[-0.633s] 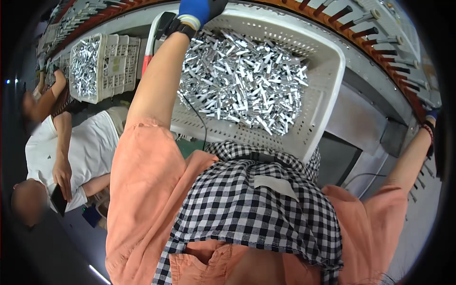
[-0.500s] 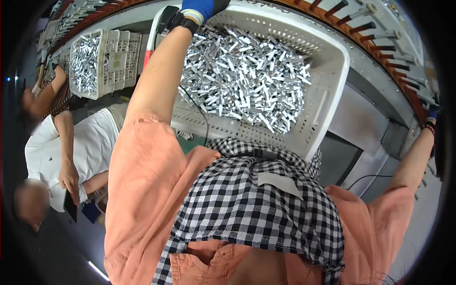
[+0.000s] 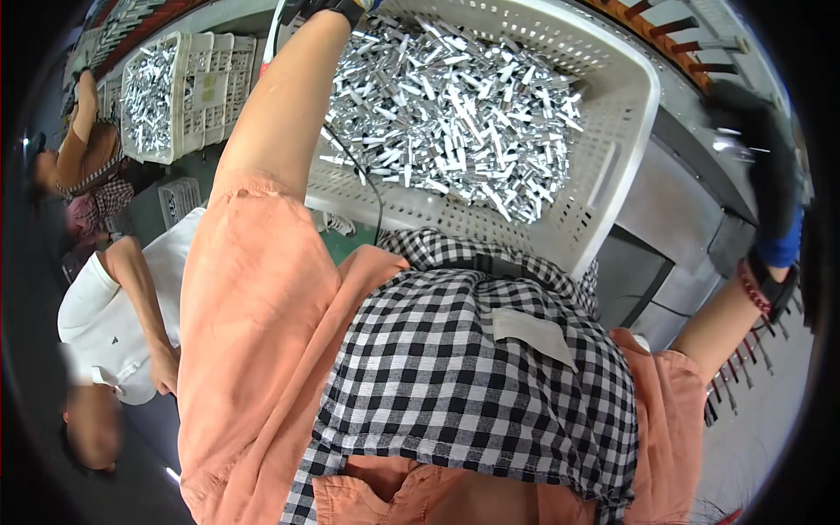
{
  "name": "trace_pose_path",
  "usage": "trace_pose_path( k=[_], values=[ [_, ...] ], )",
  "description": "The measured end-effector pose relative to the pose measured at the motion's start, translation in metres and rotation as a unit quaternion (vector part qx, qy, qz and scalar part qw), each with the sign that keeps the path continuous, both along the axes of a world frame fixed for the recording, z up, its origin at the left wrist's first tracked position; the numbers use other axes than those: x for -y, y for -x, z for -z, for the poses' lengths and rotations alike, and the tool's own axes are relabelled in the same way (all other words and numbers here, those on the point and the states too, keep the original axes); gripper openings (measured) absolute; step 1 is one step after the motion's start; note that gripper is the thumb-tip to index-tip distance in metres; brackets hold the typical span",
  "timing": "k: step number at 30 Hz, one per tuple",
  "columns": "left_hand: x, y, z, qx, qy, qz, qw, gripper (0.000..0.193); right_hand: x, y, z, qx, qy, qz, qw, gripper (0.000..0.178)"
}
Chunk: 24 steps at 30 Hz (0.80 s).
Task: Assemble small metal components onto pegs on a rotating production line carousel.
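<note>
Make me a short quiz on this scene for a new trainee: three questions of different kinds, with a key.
1. Multiple choice: what colour are the shiny metal pieces in the large pale basket?
a) red
b) silver
c) green

2. True or false: the person's right hand is down among those pieces in the basket.

3. Fill the gap: the person's checked apron is black and ____.

Key:
1. b
2. False; the right hand, gloved, is off to the right of the basket.
3. white
</note>
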<state>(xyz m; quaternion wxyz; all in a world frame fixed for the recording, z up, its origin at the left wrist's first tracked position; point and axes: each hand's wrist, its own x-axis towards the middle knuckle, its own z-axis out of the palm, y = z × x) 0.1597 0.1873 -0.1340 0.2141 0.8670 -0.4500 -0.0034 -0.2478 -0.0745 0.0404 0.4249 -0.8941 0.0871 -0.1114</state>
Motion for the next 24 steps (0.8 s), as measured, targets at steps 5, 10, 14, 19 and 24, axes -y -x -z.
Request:
trace_pose_path(
  k=[5, 10, 14, 19, 24],
  values=[
    [-0.006, 0.015, -0.005, 0.055, 0.295, 0.120, 0.946, 0.020, -0.053, -0.023, 0.055, -0.093, -0.087, -0.026, 0.992, 0.044],
    [-0.089, 0.060, -0.009, 0.033, 0.033, 0.261, 0.964, 0.019, -0.081, -0.011, 0.109, -0.080, -0.153, 0.126, 0.977, 0.040],
    [-0.127, 0.087, 0.035, 0.014, -0.167, 0.360, 0.918, 0.034, -0.096, -0.010, 0.133, -0.027, -0.111, 0.141, 0.983, 0.040],
    [-0.136, 0.095, 0.069, 0.085, -0.226, 0.282, 0.929, 0.047, -0.105, -0.018, 0.138, 0.009, -0.121, 0.167, 0.978, 0.033],
    [-0.124, 0.090, 0.065, 0.093, -0.259, 0.350, 0.896, 0.033, -0.105, -0.018, 0.148, 0.016, -0.099, 0.178, 0.979, 0.031]
  ],
)
